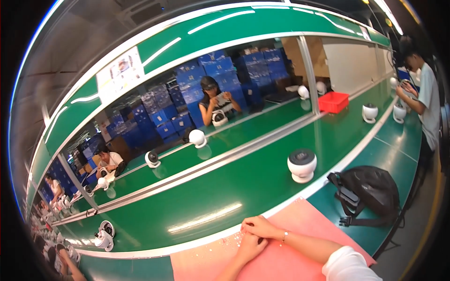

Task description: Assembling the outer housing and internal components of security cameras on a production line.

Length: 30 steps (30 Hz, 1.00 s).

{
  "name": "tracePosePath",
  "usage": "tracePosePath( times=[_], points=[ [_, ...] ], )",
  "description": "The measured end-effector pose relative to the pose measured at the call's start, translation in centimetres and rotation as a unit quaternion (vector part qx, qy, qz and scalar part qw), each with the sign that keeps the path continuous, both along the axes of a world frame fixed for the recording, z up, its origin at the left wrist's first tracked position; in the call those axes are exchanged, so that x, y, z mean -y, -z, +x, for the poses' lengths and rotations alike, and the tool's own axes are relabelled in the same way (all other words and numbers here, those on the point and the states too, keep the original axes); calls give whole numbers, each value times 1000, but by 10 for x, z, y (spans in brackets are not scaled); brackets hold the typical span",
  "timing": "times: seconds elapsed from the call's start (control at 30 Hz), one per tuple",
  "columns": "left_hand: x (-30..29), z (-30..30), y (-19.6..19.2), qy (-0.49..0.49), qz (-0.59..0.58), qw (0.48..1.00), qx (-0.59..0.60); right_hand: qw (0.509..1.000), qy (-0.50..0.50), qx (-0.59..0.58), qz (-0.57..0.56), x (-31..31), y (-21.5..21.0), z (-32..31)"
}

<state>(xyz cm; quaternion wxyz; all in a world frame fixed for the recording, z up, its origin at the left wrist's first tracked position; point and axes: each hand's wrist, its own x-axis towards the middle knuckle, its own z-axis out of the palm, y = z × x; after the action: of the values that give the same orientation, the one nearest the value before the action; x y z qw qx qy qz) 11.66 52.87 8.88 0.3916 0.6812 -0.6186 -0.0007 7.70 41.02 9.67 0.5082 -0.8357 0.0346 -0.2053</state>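
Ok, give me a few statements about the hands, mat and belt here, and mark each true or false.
1. Both hands, left and right, rest on a pink mat. True.
2. The hands hold a white round device. False: they hold nothing large; the nearest white round device stands apart on the green belt.
3. A black bag lies right of the mat. True.
4. The red bin sits on the mat. False: it sits far up the belt.

Right hand (260,226) laid over left hand (248,247), fingers loosely curled, both forearms resting flat.
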Motion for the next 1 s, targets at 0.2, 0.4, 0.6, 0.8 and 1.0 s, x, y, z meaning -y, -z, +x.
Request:
tracePosePath(
  times=[0.2,0.4,0.6,0.8,1.0],
  points=[
    [3,-3,-4,1,-11,1000,-1,1000,-9,-2,2,1,2,-1],
    [2,-6,-1,-2,16,1000,-25,999,-3,-28,31,0,-2,-7],
    [3,-4,-4,2,3,1000,-11,999,-8,-14,31,2,1,-3],
    [5,-2,1,6,-6,1000,-15,999,-11,13,37,2,5,-2],
    [6,-4,-2,-1,-19,1000,-8,999,-4,6,43,3,4,-2]
  ],
)
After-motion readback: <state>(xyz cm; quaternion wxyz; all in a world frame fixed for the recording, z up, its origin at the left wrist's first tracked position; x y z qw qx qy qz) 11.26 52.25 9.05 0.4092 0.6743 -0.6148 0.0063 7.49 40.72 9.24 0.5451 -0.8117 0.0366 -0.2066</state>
